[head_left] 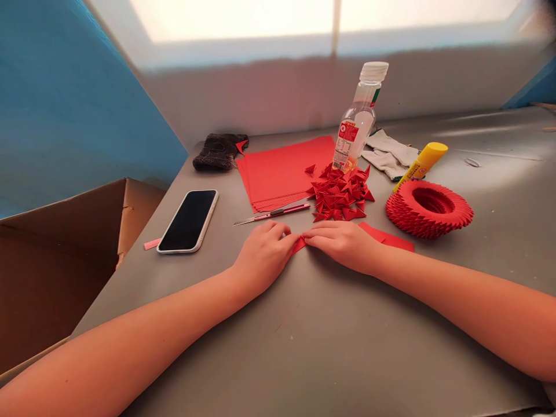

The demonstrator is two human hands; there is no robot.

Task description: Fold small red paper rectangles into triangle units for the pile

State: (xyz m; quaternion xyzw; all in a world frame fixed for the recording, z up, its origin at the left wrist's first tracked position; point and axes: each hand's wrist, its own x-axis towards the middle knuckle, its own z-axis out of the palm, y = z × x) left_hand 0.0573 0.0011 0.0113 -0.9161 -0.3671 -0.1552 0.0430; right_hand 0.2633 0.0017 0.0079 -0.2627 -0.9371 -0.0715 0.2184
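Between my hands a small piece of red paper (299,245) lies on the grey table. My left hand (268,250) grips its left side with fingers closed. From the other side my right hand (343,243) pinches it, fingertips pressed together close to the left ones. Most of the paper is hidden under the fingers. More red paper strips (388,238) lie just behind my right wrist. Beyond my hands is a pile of folded red paper triangles (341,194). A utility knife (273,214) with its blade out lies beyond my left hand.
A stack of red paper sheets (286,171) lies behind the knife. A phone (189,222) and dark cloth (219,152) are at left, a cardboard box (125,217) beside the table. A bottle (354,124), gloves (388,152), glue stick (421,164) and red paper ring (428,211) stand at right.
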